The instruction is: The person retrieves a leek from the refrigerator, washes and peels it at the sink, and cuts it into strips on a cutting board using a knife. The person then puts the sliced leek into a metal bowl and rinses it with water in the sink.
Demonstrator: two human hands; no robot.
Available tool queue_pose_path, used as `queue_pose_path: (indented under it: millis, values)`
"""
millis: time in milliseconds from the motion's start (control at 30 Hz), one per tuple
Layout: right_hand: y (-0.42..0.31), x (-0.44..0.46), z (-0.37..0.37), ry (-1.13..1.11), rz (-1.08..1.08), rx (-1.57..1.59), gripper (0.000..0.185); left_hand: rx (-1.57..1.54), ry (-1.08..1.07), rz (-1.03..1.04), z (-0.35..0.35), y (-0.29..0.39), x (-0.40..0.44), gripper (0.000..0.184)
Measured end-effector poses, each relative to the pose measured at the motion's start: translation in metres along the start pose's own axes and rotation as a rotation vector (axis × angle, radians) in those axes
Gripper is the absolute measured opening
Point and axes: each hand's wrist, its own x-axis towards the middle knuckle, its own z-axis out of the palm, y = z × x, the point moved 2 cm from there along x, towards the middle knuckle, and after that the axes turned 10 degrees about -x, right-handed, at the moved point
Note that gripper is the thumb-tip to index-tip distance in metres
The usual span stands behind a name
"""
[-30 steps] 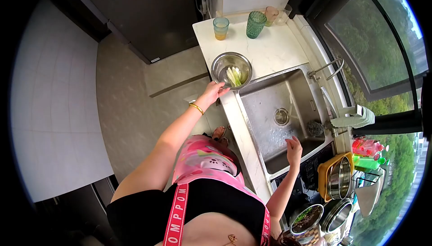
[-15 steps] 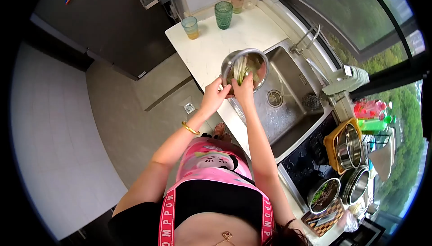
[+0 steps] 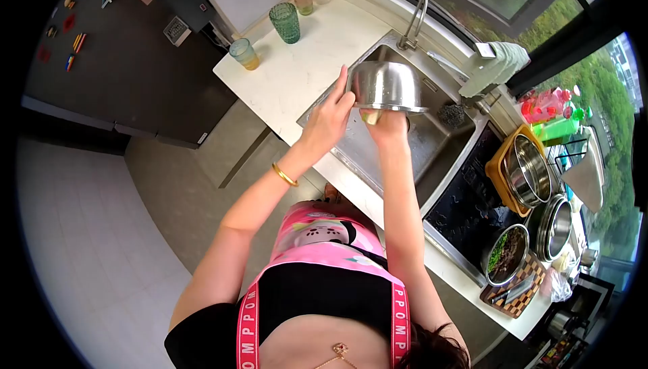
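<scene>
A shiny metal bowl (image 3: 386,85) is tipped steeply over the sink, its outer wall and base facing up and its mouth turned down toward me. My left hand (image 3: 332,116) grips its left side, thumb near the rim and a finger stretched up along the wall. Under the rim, my right hand (image 3: 389,127) reaches into the mouth, its fingers mostly hidden. Beside that hand a pale yellow-green vegetable piece (image 3: 369,116) shows, held in against the bowl. The bowl hides the rest of its contents. The steel sink (image 3: 432,156) lies beneath.
A faucet (image 3: 413,24) stands at the sink's back edge. Tinted glasses, including a green one (image 3: 285,23), are on the white counter (image 3: 317,51). On the right are a yellow basin (image 3: 499,166), a bowl of chopped food (image 3: 506,254), and a checkered cutting board (image 3: 516,288) with a knife.
The bowl has gone from mouth-up, with pale green vegetable strips visible, to tipped mouth-down, farther over the sink. Both hands moved with it. The view has also turned and shifted.
</scene>
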Motion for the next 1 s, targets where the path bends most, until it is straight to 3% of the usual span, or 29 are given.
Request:
queue_pose_path:
  millis: [33, 100, 167, 233, 267, 400, 467, 500, 567, 733, 1000]
  values:
    - [-0.009, -0.011, -0.008, 0.004, -0.009, -0.001, 0.033, -0.006, -0.004, 0.007, 0.002, -0.003, 0.009, 0.017]
    - [-0.016, -0.039, -0.016, -0.118, 0.213, 0.294, 0.022, 0.037, 0.073, 0.32, 0.003, -0.002, 0.023, 0.016]
    - [-0.024, -0.062, -0.02, 0.068, 0.244, 0.229, 0.017, 0.043, 0.057, 0.343, 0.003, 0.0, 0.035, 0.016]
    - [-0.028, -0.078, -0.035, 0.039, 0.237, 0.214, 0.02, 0.043, 0.076, 0.368, 0.006, 0.003, 0.045, 0.015]
    - [-0.032, -0.085, -0.041, 0.006, 0.241, 0.197, 0.023, -0.011, 0.026, 0.261, 0.005, 0.01, 0.049, 0.013]
    - [-0.048, -0.11, -0.062, 0.105, 0.182, 0.066, 0.023, -0.077, 0.025, 0.16, 0.031, 0.0, 0.05, 0.01]
    - [-0.058, -0.119, -0.072, 0.149, 0.136, 0.005, 0.024, -0.305, -0.083, -0.135, 0.047, -0.011, 0.049, 0.008]
    - [-0.062, -0.125, -0.077, 0.184, 0.102, -0.059, 0.025, -0.313, -0.096, -0.139, 0.052, -0.013, 0.048, 0.008]
    - [-0.071, -0.132, -0.084, 0.189, 0.062, -0.143, 0.026, -0.519, -0.138, -0.372, 0.058, -0.019, 0.049, 0.009]
    - [-0.093, -0.138, -0.086, 0.22, -0.079, -0.276, 0.021, -0.691, -0.21, -0.538, 0.071, -0.038, 0.045, 0.013]
    - [-0.108, -0.131, -0.07, 0.331, -0.192, -0.472, 0.013, -0.866, -0.242, -0.64, 0.08, -0.047, 0.047, 0.015]
